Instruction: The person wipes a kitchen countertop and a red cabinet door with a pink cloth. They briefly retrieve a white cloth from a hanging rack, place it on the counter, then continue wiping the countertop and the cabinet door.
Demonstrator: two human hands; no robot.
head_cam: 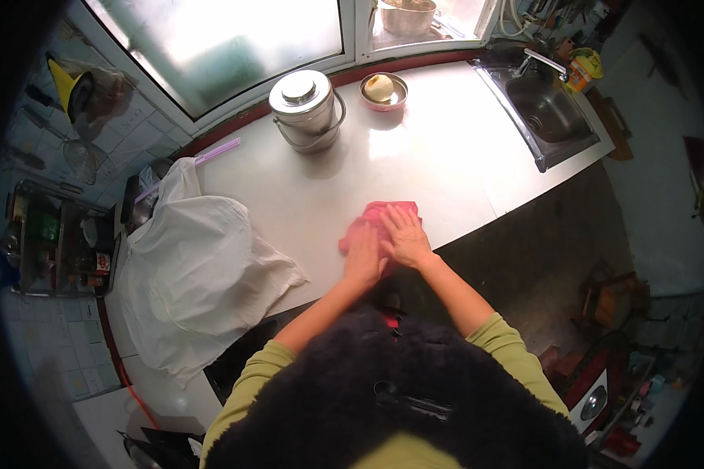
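Observation:
A crumpled pinkish-red cloth (372, 212) lies at the front edge of the white countertop, straight before me. My left hand (365, 251) rests on its left part, slightly blurred, with the fingers pointing away from me. On the right part lies my right hand (406, 235), palm down, its fingers a little spread. Both hands press the cloth flat from above, and I cannot tell whether any fingers curl around it. Part of the cloth is hidden beneath them.
A lidded metal pail (305, 111) and a metal bowl (398, 101) holding a pale round item stand near the window. White fabric (193, 269) covers things at left. A steel sink (542, 111) is at far right, a wire rack (61, 293) at far left.

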